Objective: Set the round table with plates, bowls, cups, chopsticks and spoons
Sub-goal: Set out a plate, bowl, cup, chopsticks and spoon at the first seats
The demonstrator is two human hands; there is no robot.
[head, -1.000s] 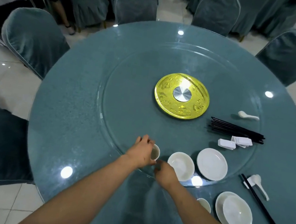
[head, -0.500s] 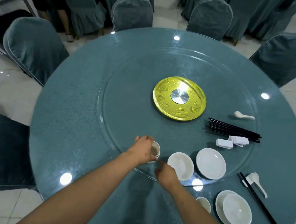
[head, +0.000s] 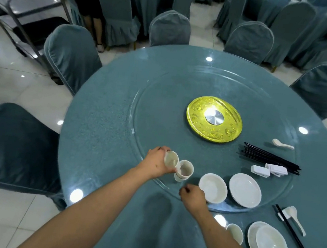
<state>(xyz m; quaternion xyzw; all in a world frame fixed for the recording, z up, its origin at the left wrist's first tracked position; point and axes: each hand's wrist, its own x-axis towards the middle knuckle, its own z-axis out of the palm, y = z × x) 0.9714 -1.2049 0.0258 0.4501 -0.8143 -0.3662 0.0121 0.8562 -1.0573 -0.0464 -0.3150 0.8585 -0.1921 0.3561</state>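
My left hand [head: 156,162] grips a white cup [head: 171,159], tilted and lifted just off a small stack of cups [head: 183,171] on the glass turntable [head: 160,107]. My right hand [head: 192,196] hovers with curled fingers at the turntable's near rim, holding nothing. To the right on the turntable sit a stack of bowls [head: 213,188], a stack of plates [head: 245,190], black chopsticks [head: 270,158], white chopstick rests [head: 268,170] and a spoon [head: 282,144]. One place is laid at the near right: cup [head: 235,233], bowl on plate [head: 269,246], chopsticks [head: 298,243], spoon [head: 296,218].
A gold disc [head: 214,121] marks the turntable's centre. Teal-covered chairs [head: 69,57] ring the round table [head: 100,119]. A metal trolley [head: 26,18] stands on the tiled floor at far left, with a person's legs behind it.
My left hand has lifted the top cup off the stack and tilted it. My right hand has let go of the stack and drawn back toward me. The camera has tilted up.
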